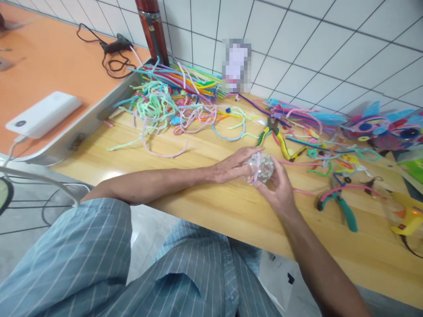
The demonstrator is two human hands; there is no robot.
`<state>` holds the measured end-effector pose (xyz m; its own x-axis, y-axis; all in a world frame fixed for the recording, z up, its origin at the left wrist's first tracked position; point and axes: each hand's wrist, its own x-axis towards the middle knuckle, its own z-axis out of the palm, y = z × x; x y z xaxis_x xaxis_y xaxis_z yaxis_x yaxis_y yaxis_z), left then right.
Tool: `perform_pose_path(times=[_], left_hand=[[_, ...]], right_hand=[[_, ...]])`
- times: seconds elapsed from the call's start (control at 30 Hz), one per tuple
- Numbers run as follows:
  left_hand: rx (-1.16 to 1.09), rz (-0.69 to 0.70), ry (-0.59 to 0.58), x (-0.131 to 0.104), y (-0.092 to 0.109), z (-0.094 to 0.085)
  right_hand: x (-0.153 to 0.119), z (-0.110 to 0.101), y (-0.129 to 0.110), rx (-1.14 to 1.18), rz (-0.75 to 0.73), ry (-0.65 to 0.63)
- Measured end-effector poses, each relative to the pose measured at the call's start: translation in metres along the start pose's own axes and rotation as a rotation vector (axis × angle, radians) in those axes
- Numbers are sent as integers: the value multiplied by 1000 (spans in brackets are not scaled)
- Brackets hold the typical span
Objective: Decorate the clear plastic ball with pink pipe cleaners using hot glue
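Note:
A small clear, rounded object [263,168] with coloured bits on it is held between my two hands above the wooden table's front part. My left hand [234,166] has its fingers closed on its left side. On the other side, my right hand [279,187] grips it between thumb and fingers. Just beyond lie pliers with yellow and green handles [281,141]. Teal-handled pliers [345,210] rest to the right of my right hand, with a pink pipe cleaner [350,188] across them.
Tangled pipe cleaners [155,105] cover the table's back left. A red flask [153,35] and a phone [236,66] stand by the tiled wall. A yellow glue gun [408,211] lies far right. A white power bank [42,114] sits on the orange surface [62,53].

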<state>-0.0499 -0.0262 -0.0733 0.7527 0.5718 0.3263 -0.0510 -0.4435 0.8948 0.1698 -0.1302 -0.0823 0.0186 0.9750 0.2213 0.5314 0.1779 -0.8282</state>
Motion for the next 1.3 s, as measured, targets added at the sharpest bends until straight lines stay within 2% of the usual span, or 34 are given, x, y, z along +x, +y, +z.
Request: perform_pose_path(times=[0.4, 0.53, 0.73, 1.1, 1.3], left_hand=[[-105, -20, 48, -4, 4, 8], [-122, -47, 51, -5, 7, 7], [-62, 23, 79, -5, 3, 11], [-70, 31, 45, -6, -3, 8], [-24, 43, 62, -3, -3, 10]], right_hand=[[-11, -1, 2, -54, -13, 7], [-9, -2, -2, -112, -74, 6], [-8, 0, -7, -172, -184, 31], [-8, 2, 5, -49, -95, 13], [-7, 1, 4, 1, -58, 17]])
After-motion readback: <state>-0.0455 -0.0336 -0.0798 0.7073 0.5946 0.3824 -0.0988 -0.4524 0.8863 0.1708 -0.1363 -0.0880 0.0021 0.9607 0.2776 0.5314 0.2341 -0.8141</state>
